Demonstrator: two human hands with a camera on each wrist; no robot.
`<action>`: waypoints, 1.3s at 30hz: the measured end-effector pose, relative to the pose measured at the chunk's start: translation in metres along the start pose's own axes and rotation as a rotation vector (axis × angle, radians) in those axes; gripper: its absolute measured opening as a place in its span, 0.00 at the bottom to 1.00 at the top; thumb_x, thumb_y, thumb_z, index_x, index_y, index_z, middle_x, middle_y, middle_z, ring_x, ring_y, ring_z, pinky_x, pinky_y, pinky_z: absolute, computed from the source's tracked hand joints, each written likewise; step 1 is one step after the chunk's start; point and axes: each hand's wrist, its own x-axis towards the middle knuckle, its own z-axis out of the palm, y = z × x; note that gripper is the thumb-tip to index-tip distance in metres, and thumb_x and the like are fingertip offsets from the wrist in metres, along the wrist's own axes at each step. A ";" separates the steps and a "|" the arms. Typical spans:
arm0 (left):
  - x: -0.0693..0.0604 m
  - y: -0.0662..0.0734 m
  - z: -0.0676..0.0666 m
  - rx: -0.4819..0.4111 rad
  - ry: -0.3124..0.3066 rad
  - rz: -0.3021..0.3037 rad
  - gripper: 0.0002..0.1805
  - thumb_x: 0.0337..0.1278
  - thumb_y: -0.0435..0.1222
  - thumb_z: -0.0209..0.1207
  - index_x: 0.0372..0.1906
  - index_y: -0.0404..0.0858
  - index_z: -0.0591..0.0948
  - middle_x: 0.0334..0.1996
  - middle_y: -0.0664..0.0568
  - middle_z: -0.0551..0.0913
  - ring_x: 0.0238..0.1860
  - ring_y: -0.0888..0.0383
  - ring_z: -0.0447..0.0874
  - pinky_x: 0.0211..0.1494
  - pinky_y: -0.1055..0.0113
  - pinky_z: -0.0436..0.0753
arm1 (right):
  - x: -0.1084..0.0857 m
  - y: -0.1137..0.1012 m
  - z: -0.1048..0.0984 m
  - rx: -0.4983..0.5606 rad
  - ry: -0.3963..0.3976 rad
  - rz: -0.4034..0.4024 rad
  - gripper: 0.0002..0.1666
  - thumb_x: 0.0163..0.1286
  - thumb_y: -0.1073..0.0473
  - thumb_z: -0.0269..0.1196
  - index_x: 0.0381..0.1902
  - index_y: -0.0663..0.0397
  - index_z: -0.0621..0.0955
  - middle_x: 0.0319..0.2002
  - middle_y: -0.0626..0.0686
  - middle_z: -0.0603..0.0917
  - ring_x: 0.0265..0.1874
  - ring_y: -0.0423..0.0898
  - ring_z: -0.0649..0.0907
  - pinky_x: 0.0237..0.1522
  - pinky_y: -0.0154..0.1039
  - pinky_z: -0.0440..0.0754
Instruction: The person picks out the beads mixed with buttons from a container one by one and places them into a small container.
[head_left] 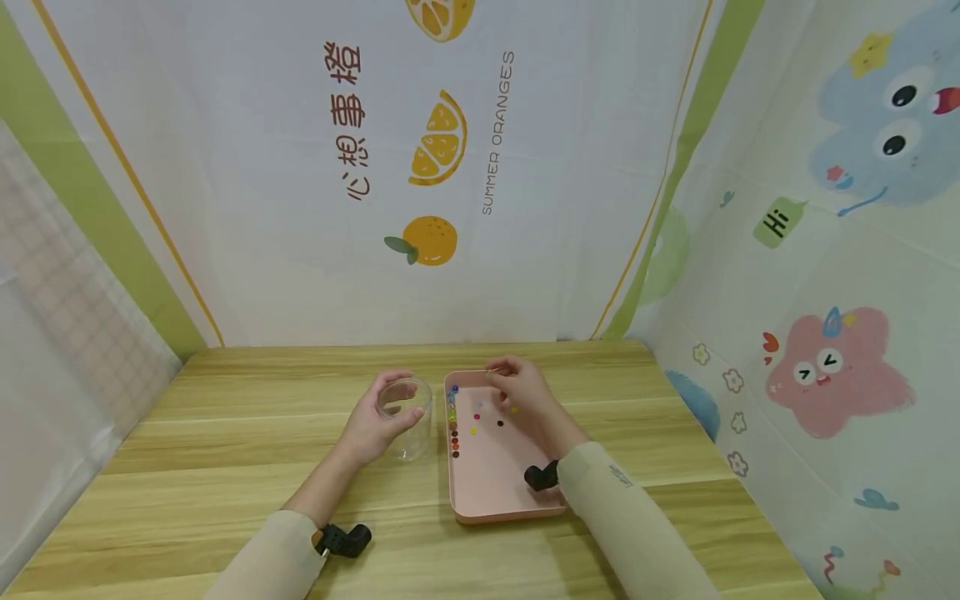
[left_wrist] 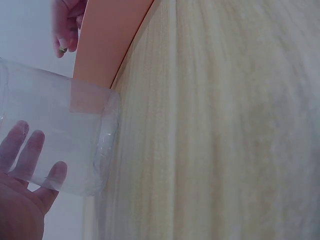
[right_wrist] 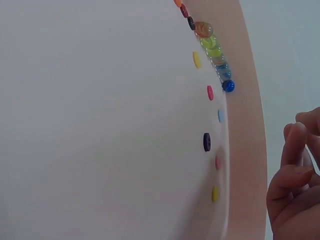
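My left hand (head_left: 372, 427) holds a clear plastic jar (head_left: 408, 446) upright on the table, left of a pink tray (head_left: 487, 492). In the left wrist view, fingers (left_wrist: 31, 152) lie along the jar's side. My right hand (head_left: 525, 390) is over the tray's far edge, thumb and fingertips together. The left wrist view shows a small yellow-green piece (left_wrist: 62, 49) pinched there; its kind is unclear. Glass marbles (right_wrist: 214, 51) line the tray's left wall. Scattered on the tray floor are a black button (right_wrist: 207, 142), a pink button (right_wrist: 210, 93) and a yellow button (right_wrist: 196, 60).
The tray stands on a wood-grain table (head_left: 225, 450). Further small dark and orange buttons (head_left: 454, 444) continue the row along the tray's left wall. A printed curtain (head_left: 285, 275) hangs behind the table, and another patterned sheet (head_left: 750, 333) on the right.
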 end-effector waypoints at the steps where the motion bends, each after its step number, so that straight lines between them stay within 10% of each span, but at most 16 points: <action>1: 0.000 0.000 0.000 -0.004 -0.002 0.000 0.35 0.71 0.34 0.68 0.78 0.37 0.68 0.71 0.28 0.78 0.74 0.35 0.76 0.76 0.32 0.72 | -0.001 0.000 -0.001 -0.003 0.001 -0.004 0.15 0.82 0.57 0.67 0.61 0.55 0.86 0.47 0.54 0.86 0.27 0.47 0.78 0.27 0.40 0.78; 15: -0.002 -0.004 -0.001 -0.016 0.001 0.006 0.35 0.71 0.34 0.69 0.77 0.38 0.69 0.70 0.27 0.77 0.74 0.33 0.75 0.76 0.30 0.71 | -0.009 -0.005 -0.006 -0.042 0.033 -0.066 0.15 0.79 0.56 0.69 0.59 0.54 0.88 0.44 0.51 0.88 0.26 0.46 0.82 0.38 0.50 0.87; 39: -0.001 -0.003 0.000 -0.017 0.001 0.006 0.35 0.71 0.34 0.69 0.77 0.38 0.69 0.70 0.28 0.79 0.73 0.34 0.76 0.74 0.35 0.72 | -0.021 -0.014 -0.010 -0.011 -0.014 -0.139 0.21 0.79 0.56 0.68 0.63 0.62 0.85 0.44 0.50 0.87 0.24 0.42 0.81 0.26 0.37 0.75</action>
